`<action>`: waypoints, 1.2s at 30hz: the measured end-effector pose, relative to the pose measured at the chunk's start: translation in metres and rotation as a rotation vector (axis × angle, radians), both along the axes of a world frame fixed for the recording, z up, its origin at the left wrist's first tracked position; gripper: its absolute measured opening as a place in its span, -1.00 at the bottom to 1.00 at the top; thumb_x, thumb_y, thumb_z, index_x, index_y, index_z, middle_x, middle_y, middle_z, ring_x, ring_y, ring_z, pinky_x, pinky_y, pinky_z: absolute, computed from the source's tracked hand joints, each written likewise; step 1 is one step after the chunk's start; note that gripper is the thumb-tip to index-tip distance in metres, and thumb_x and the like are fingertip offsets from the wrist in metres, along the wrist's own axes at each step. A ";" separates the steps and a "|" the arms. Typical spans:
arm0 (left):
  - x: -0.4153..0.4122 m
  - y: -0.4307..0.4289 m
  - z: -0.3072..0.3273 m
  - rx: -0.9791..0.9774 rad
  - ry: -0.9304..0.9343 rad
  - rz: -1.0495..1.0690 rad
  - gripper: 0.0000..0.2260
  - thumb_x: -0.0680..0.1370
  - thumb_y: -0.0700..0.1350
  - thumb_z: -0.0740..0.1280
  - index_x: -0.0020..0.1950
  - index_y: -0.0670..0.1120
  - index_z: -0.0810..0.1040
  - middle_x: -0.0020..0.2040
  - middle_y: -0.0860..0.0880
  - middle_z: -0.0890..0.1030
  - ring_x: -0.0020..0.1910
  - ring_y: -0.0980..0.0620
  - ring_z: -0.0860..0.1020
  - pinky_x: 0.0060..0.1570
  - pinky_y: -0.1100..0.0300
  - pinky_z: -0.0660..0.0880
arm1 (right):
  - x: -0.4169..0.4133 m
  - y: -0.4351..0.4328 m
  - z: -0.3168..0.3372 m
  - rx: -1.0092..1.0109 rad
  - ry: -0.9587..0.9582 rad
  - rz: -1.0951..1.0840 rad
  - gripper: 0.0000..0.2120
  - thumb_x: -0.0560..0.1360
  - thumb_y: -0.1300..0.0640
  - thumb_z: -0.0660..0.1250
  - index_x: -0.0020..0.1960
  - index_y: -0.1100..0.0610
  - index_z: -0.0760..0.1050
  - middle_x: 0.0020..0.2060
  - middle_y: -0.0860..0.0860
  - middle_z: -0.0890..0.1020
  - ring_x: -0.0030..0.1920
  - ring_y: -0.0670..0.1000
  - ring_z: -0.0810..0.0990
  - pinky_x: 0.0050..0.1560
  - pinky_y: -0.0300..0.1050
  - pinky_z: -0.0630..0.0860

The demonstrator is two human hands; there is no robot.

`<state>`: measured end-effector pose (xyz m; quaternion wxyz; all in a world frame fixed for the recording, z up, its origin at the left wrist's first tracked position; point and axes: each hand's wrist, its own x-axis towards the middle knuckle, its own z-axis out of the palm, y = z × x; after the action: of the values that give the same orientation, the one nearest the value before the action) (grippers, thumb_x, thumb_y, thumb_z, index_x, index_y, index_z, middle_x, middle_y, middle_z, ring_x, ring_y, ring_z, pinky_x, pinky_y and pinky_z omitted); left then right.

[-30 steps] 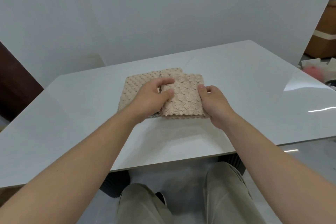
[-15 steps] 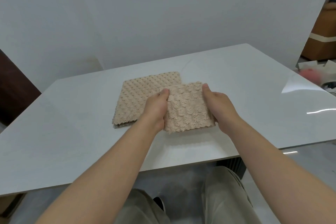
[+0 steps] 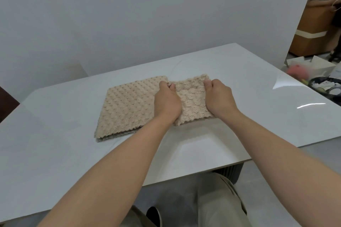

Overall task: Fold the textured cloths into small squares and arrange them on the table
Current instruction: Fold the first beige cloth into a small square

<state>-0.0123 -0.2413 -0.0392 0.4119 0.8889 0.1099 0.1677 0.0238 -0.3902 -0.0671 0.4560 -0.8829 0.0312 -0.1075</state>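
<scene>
Left hand [image 3: 167, 102] and right hand [image 3: 218, 97] grip folded cloth [image 3: 191, 101] by its sides, likely to square it beside larger cloth [image 3: 127, 105].

The folded cloth [image 3: 191, 102] between the hands is beige with a raised, bubbly popcorn texture, and the larger cloth [image 3: 127, 105] beside it is the same beige, patterned with neat rows of small round bumps. Both lie on a glossy white table [image 3: 55, 134] before a plain pale grey wall [image 3: 147, 14]; the trousers [image 3: 212, 202] below the near edge are khaki
</scene>
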 end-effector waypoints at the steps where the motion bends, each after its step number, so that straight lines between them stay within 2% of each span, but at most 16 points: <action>1: 0.007 -0.004 -0.003 -0.045 0.022 0.010 -0.76 0.75 -0.03 0.04 0.21 -0.16 0.38 -0.15 -0.01 0.52 -0.33 0.13 0.45 -0.53 0.31 0.31 | 0.009 -0.004 -0.002 -0.008 0.013 0.005 -0.62 0.72 -0.09 0.02 -0.03 0.16 0.41 -0.11 0.11 0.54 -0.12 0.14 0.48 -0.10 -0.08 0.30; 2: 0.016 -0.008 -0.006 -0.087 0.044 0.020 -0.74 0.75 -0.01 0.05 0.26 -0.16 0.38 -0.11 -0.02 0.54 -0.31 0.14 0.46 -0.49 0.31 0.29 | 0.017 -0.009 -0.004 -0.018 0.029 0.010 -0.61 0.72 -0.09 0.03 -0.04 0.16 0.42 -0.11 0.11 0.54 -0.12 0.14 0.48 -0.10 -0.09 0.30; 4: 0.030 -0.015 -0.010 -0.189 0.114 0.003 -0.68 0.73 0.06 0.09 0.39 -0.11 0.31 -0.06 -0.06 0.59 -0.30 0.08 0.52 -0.41 0.19 0.38 | 0.037 -0.021 -0.010 -0.027 0.072 0.020 -0.59 0.71 -0.10 0.03 -0.07 0.17 0.43 -0.11 0.12 0.55 -0.11 0.14 0.49 -0.09 -0.10 0.31; 7: 0.058 -0.020 -0.013 -0.279 0.203 -0.114 -0.53 0.67 0.05 0.21 0.54 0.17 0.12 0.00 -0.16 0.67 -0.29 -0.12 0.65 -0.24 -0.02 0.62 | 0.076 -0.038 -0.018 0.014 0.122 0.022 -0.57 0.69 -0.15 0.03 -0.14 0.14 0.40 -0.22 0.10 0.54 -0.20 0.13 0.51 -0.12 -0.11 0.36; 9: 0.084 -0.019 -0.015 -0.244 0.210 -0.228 -0.49 0.63 -0.11 0.28 0.52 0.22 0.23 0.08 -0.11 0.67 -0.30 -0.06 0.63 -0.13 -0.09 0.66 | 0.104 -0.045 -0.019 0.055 0.151 0.027 -0.56 0.66 -0.20 0.04 0.01 0.17 0.40 -0.24 0.07 0.54 -0.33 0.07 0.47 -0.18 -0.11 0.39; 11: 0.113 -0.017 -0.015 -0.210 0.223 -0.284 -0.54 0.62 -0.22 0.29 0.48 0.13 0.40 0.11 -0.01 0.65 -0.34 0.02 0.59 -0.12 -0.11 0.68 | 0.129 -0.051 -0.015 0.092 0.176 0.042 -0.59 0.65 -0.21 0.07 0.21 0.13 0.29 -0.23 0.07 0.56 -0.37 0.03 0.46 -0.27 -0.13 0.38; 13: 0.147 -0.014 -0.017 -0.242 0.253 -0.267 -0.56 0.63 -0.24 0.30 0.47 0.08 0.45 0.01 0.03 0.62 -0.25 -0.01 0.62 -0.10 -0.09 0.69 | 0.152 -0.054 -0.011 0.068 0.154 0.103 -0.70 0.67 -0.12 0.09 0.26 0.06 0.24 -0.26 0.07 0.56 -0.35 0.05 0.49 -0.32 -0.11 0.38; 15: 0.181 -0.012 -0.020 -0.246 0.267 -0.273 -0.54 0.63 -0.21 0.32 0.51 0.08 0.42 0.07 0.03 0.60 -0.15 -0.04 0.65 -0.04 -0.11 0.68 | 0.174 -0.054 -0.010 0.000 0.100 0.196 -0.78 0.69 0.00 0.07 0.29 0.05 0.29 -0.26 0.08 0.56 -0.33 0.08 0.51 -0.33 -0.11 0.42; 17: 0.216 -0.012 -0.025 -0.203 0.274 -0.305 -0.51 0.64 -0.19 0.32 0.55 0.08 0.38 0.21 -0.02 0.56 -0.12 -0.01 0.65 -0.02 -0.07 0.68 | 0.203 -0.052 -0.015 -0.126 0.049 0.261 -0.73 0.70 0.07 0.05 0.35 0.07 0.35 -0.12 0.09 0.61 -0.19 0.08 0.56 -0.19 -0.10 0.43; 19: 0.251 -0.012 -0.031 -0.179 0.276 -0.316 -0.50 0.64 -0.17 0.32 0.56 0.08 0.35 0.27 -0.04 0.54 -0.04 -0.03 0.65 0.00 -0.05 0.68 | 0.236 -0.051 -0.019 -0.228 0.001 0.258 -0.67 0.71 0.10 0.07 0.42 0.10 0.40 0.18 0.12 0.61 0.12 0.12 0.57 0.08 -0.11 0.43; 21: 0.282 -0.013 -0.038 -0.174 0.269 -0.305 -0.49 0.64 -0.17 0.34 0.57 0.07 0.34 0.29 -0.05 0.53 0.05 -0.06 0.66 0.07 -0.06 0.66 | 0.266 -0.050 -0.021 -0.255 -0.014 0.224 -0.66 0.70 0.11 0.10 0.43 0.12 0.44 0.32 0.10 0.57 0.31 0.13 0.50 0.24 -0.15 0.36; 25: 0.331 -0.012 -0.053 -0.104 0.243 -0.273 -0.45 0.61 -0.17 0.37 0.58 0.02 0.33 0.30 0.00 0.52 0.15 -0.08 0.64 0.23 -0.02 0.58 | 0.317 -0.046 -0.029 -0.311 0.008 0.192 -0.65 0.69 0.12 0.12 0.43 0.11 0.47 0.38 0.08 0.54 0.39 0.10 0.47 0.32 -0.21 0.32; 27: 0.351 -0.011 -0.057 -0.079 0.242 -0.266 -0.43 0.58 -0.16 0.40 0.58 0.00 0.35 0.37 -0.02 0.51 0.25 -0.09 0.59 0.29 0.00 0.55 | 0.333 -0.043 -0.035 -0.342 0.023 0.194 -0.64 0.69 0.14 0.12 0.45 0.13 0.46 0.41 0.09 0.51 0.42 0.11 0.44 0.35 -0.21 0.30; 36: 0.393 0.005 -0.062 -0.054 0.249 -0.240 -0.41 0.54 -0.17 0.44 0.56 -0.03 0.38 0.34 -0.11 0.56 0.23 -0.15 0.60 0.22 -0.04 0.59 | 0.367 -0.023 -0.041 -0.423 -0.005 0.203 -0.62 0.70 0.14 0.13 0.48 0.16 0.43 0.45 0.12 0.48 0.45 0.14 0.41 0.40 -0.20 0.27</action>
<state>0.3805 -0.2363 -0.1009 0.4360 0.8981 0.0576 0.0029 0.3912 -0.4136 -0.1082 0.2695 -0.9571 -0.0824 -0.0674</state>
